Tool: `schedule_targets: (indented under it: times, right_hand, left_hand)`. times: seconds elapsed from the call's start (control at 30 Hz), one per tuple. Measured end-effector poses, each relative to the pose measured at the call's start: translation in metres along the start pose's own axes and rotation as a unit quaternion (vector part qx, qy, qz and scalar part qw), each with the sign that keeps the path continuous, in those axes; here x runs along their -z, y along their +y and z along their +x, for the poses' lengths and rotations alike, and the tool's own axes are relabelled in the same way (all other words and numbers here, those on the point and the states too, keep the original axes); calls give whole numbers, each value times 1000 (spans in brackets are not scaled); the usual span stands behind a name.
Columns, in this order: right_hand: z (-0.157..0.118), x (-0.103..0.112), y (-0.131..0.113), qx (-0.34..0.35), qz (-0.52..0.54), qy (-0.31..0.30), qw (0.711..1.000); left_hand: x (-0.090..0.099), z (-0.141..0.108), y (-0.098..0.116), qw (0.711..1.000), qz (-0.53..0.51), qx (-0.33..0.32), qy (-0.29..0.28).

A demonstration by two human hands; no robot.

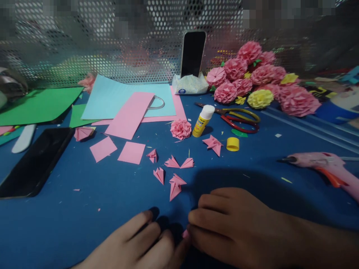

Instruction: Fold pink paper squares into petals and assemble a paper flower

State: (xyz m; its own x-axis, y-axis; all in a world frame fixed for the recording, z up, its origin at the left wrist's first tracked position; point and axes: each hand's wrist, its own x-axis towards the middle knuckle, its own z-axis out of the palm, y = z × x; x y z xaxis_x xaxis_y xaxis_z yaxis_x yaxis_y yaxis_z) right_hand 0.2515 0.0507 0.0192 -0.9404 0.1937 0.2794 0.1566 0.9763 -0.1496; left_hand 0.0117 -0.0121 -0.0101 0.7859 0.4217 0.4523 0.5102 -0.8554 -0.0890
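At the bottom of the head view, my right hand is closed with its fingertips on a small piece of pink paper, mostly hidden by the fingers. My left hand lies just left of it, fingers curled, its fingertips meeting the same pink piece. Beyond my hands lie several small folded pink pieces, one closest to them. Two flat pink squares, one beside the other, are further left. A pink paper flower sits by an uncapped glue stick.
Scissors, a yellow cap and a pink glue gun lie to the right. Pink and yellow flowers are heaped at the back. A phone stands by a metal mesh; another lies left, near coloured sheets.
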Motion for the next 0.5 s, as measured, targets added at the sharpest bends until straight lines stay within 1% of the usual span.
schedule_targets:
  times: [0.07,0.17,0.33,0.5]
  right_hand:
    - [2,2,0,15,-1,2,1000]
    - [3,3,0,27,-2,10,1000]
    - [3,3,0,36,1,17,999]
    - [3,3,2,40,2,10,999]
  left_hand:
    - [-1,1,-2,999,-24,22,11]
    - [0,2,-3,997,-57,46,12]
    - [1,0,-1,998,-45,44,6]
    - [-1,0,-1,998,-49,48,2]
